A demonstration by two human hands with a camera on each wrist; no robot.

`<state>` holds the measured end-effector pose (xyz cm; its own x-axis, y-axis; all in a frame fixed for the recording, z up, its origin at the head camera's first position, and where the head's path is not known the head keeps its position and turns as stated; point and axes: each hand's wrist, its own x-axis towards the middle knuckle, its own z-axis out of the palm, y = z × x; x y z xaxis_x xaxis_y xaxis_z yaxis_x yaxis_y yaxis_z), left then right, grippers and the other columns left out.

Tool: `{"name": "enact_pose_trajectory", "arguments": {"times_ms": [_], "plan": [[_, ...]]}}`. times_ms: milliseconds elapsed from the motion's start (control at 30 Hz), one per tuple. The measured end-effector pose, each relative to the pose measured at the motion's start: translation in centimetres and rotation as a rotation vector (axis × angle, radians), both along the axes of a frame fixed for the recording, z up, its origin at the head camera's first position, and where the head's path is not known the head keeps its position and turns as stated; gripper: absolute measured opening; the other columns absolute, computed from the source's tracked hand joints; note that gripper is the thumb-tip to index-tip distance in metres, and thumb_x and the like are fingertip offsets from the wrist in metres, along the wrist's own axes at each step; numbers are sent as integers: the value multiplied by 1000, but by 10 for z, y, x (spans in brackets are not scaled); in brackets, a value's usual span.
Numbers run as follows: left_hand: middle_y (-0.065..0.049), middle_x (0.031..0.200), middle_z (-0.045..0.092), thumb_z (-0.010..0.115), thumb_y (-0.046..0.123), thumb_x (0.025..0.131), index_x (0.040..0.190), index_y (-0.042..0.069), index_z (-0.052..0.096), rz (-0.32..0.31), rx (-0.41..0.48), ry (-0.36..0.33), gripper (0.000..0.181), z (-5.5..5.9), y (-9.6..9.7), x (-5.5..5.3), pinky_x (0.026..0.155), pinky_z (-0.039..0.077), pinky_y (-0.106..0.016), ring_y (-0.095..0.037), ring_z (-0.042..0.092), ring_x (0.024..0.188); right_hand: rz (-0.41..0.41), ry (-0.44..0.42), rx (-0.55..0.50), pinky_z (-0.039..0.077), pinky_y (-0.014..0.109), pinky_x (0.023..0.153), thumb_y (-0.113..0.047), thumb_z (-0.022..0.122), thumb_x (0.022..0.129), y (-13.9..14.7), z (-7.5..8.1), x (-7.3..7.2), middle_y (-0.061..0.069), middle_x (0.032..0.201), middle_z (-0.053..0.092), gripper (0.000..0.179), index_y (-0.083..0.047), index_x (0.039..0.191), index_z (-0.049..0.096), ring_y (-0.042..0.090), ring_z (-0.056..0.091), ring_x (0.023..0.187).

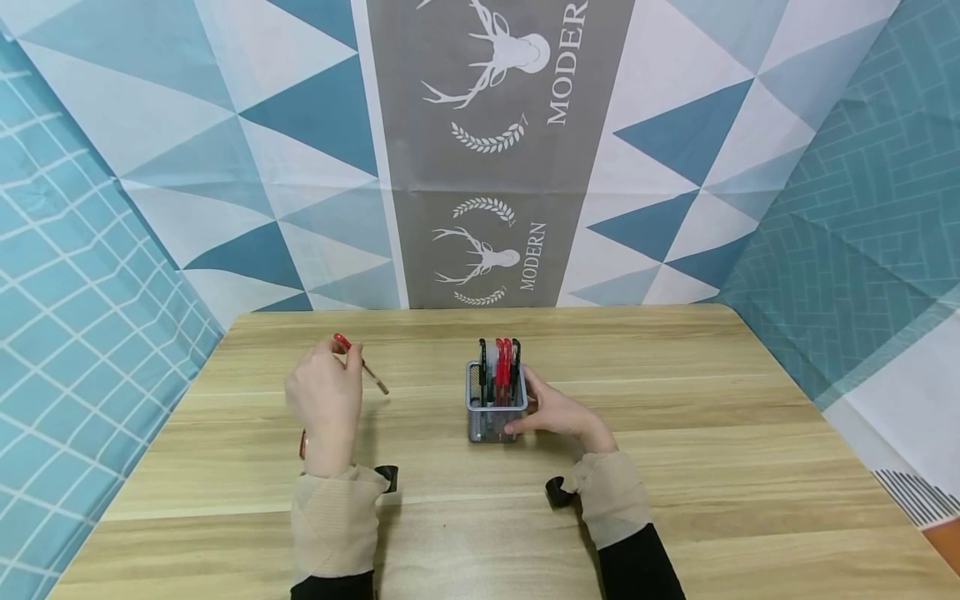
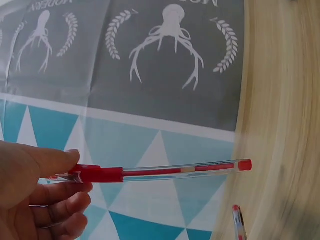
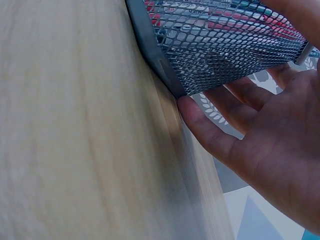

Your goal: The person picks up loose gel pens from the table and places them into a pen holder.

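Up at the left of the table, my left hand (image 1: 326, 396) pinches a red gel pen (image 2: 175, 171) near its clip end, between thumb and forefinger. Its clear barrel points away from the hand, and the red-tipped end hangs free. A second red pen (image 1: 303, 444) lies on the table, mostly hidden by the left wrist in the head view. My right hand (image 1: 558, 412) holds the right side of a grey mesh pen holder (image 3: 220, 60), thumb at the front and fingers behind. Several black and red pens (image 1: 501, 371) stand upright in it.
Beneath everything is a wood-grain table (image 1: 712, 458). At its far edge rises a patterned cloth backdrop (image 1: 480, 167), and blue cloth (image 1: 67, 333) hangs along the left side. Each wrist wears a beige cuff (image 1: 333, 521) with a small black camera mount.
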<state>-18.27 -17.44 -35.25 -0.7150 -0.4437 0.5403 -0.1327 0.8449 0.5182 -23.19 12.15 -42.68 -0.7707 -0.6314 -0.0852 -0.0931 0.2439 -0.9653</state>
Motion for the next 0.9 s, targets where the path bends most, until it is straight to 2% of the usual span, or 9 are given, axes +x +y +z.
{"name": "enact_pose_trajectory", "arguments": {"times_ms": [200,333,700,900], "plan": [[-16,81,67,60,29,87,91,0,63,-118,156,47,30,5,10,0,56,45,-40,-30,62,69,-8,-7,8,25,45,108,-9,77,69,0,1,1,13,134,41,102,-19,144,9,28,43,120],[-16,83,68,60,28,88,93,0,62,-167,235,75,29,8,17,-1,62,47,-38,-28,64,73,-4,-3,7,26,45,108,-8,77,69,0,0,1,12,134,41,102,-19,144,9,28,43,120],[-13,81,70,64,25,84,92,0,63,-252,312,247,26,15,33,1,59,51,-35,-24,66,67,-5,-10,-1,24,45,109,-4,75,70,-1,-1,0,13,135,40,102,-20,144,7,28,43,120],[-9,79,70,64,26,85,93,4,64,-314,356,287,24,20,41,4,56,45,-17,-18,65,65,-7,-10,1,23,46,109,-5,75,71,0,-3,-2,13,136,40,102,-19,145,5,28,42,122]]}}
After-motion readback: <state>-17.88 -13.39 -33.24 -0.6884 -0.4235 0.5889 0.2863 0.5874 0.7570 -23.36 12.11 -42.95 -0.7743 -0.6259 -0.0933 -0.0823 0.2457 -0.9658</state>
